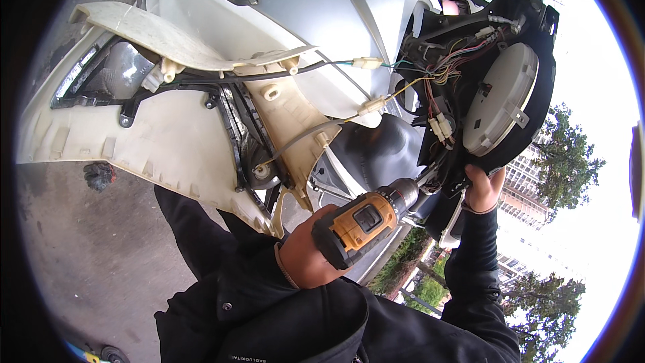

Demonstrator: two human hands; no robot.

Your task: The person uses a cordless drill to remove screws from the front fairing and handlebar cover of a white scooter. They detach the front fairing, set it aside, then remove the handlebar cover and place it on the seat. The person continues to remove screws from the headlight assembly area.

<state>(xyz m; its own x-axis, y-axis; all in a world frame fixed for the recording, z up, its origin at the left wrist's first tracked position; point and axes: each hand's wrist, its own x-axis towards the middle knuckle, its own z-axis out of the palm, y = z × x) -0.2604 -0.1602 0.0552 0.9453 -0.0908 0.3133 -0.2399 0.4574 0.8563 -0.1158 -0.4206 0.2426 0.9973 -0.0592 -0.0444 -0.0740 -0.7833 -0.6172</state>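
In my left hand (309, 255) is an orange-and-black cordless drill (368, 217), my fingers closed round its grip. Its chuck points up and right, and the bit reaches the underside of a black dash housing (545, 87). Whether the bit is seated in a screw cannot be made out. My right hand (484, 191) grips the housing's lower edge, thumb on the near side and the other fingers mostly hidden. A rounded white instrument cluster back (502, 101) sits in the housing. Bundled wires (453, 67) with white connectors (440, 126) hang beside it.
A detached off-white front cover (181, 124) with a headlight (124, 70) lies across the left, still joined by cables with white plugs (368, 62). Behind it is a silver-white scooter body (316, 13). A dark seat (376, 151) shows between. Grey pavement (101, 249) spreads at left.
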